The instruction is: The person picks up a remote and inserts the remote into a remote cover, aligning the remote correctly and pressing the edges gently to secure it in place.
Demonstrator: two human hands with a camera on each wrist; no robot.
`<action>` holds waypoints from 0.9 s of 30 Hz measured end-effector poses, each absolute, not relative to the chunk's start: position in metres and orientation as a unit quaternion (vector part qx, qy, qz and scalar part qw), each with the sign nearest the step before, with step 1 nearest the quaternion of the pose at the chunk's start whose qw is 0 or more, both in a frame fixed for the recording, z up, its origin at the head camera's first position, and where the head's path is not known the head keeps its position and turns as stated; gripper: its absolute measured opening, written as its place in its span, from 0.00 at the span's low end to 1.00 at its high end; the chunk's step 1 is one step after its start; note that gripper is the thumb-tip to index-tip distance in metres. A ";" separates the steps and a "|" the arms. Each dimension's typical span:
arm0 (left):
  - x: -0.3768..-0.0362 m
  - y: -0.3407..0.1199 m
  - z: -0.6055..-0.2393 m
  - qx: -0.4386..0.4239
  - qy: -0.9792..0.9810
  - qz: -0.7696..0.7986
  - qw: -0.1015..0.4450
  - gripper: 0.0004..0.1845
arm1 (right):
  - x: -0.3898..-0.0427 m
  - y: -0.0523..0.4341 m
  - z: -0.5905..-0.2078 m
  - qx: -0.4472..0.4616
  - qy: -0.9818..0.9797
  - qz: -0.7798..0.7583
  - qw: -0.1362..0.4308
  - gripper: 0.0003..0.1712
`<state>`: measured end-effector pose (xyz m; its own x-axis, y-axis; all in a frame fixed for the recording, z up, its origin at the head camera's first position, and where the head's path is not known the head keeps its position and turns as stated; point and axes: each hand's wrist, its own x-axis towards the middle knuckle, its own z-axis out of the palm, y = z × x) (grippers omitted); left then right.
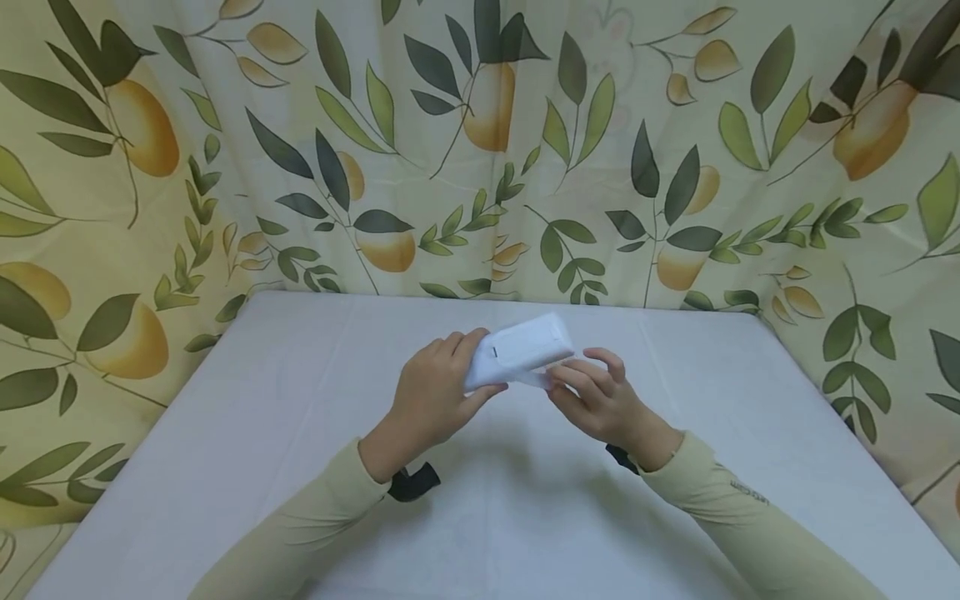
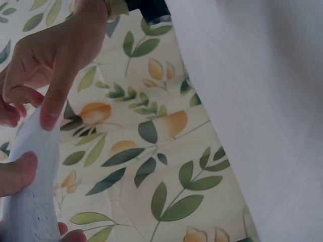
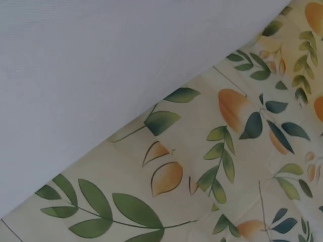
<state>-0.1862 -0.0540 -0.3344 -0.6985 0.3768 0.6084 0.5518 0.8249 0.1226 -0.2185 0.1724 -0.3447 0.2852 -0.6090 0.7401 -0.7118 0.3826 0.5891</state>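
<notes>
White oblong soft-looking packet [image 1: 525, 346], gripped by left hand [image 1: 435, 383], right hand [image 1: 596, 400] pinching one end, above white cloth-covered worktop [image 1: 225, 442], toward far edge

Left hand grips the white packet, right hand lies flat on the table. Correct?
Not quite: the right hand isn't flat on the table; its fingers pinch the edge of the white packet, as the left wrist view shows. The left hand does grip the packet.
</notes>
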 end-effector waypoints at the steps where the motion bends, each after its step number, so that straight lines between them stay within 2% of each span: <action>1: -0.186 -0.055 -0.334 -0.252 -0.910 -0.153 0.291 0.33 | -0.217 0.172 -0.344 0.551 -0.603 0.039 0.576 0.13; 11: -0.184 -0.062 -0.338 -0.264 -0.907 -0.149 0.293 0.33 | -0.207 0.179 -0.340 0.554 -0.626 -0.011 0.548 0.16; 17: -0.181 -0.067 -0.344 -0.276 -0.912 -0.145 0.268 0.33 | -0.198 0.184 -0.336 0.589 -0.612 -0.054 0.525 0.14; 27: -0.178 -0.074 -0.346 -0.289 -0.915 -0.158 0.232 0.32 | -0.188 0.185 -0.330 0.648 -0.632 -0.060 0.421 0.17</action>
<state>-0.1781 -0.0744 -0.3459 -0.7244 0.4561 0.5169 0.6033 0.7822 0.1553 -0.1876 0.1853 -0.3300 0.1949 -0.8694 0.4540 -0.7685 0.1522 0.6214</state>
